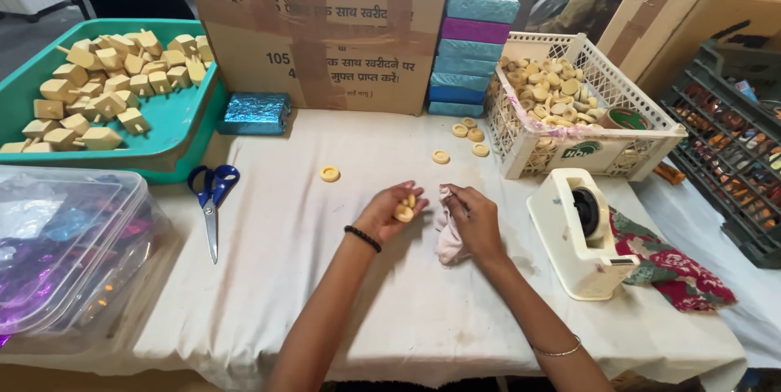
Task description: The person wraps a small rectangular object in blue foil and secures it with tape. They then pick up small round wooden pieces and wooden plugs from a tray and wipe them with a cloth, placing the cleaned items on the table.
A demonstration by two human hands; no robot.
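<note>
**A:** From the head camera, what do we see of the hands?

**B:** We see our left hand (392,209) curled shut around a small pale wooden ring (404,213), pinching it between thumb and fingers just above the white cloth-covered table (325,278). Our right hand (476,221) is closed on a crumpled pinkish rag (448,237), held just beside the ring.

**A:** How far along does the work look?

**B:** We judge it mid-way at most. A few loose rings (468,136) lie on the table near the white lattice basket (634,144), and one single ring (329,173) lies apart, nearer us. Whether those have been wiped, we cannot tell.

**A:** And the containers?

**B:** The basket holds a heap of similar pale rings and discs. At far left, a teal tray (175,119) holds pale wooden blocks with pegs. A clear plastic tub (81,237) at near left shows shiny purple and blue material inside. A taped cardboard box (317,30) stands at the back, closed, with a stack of blue and purple packets (476,42) beside it. Blue-handled scissors (213,197) and a cream tape dispenser (579,233) lie on the table.
</note>
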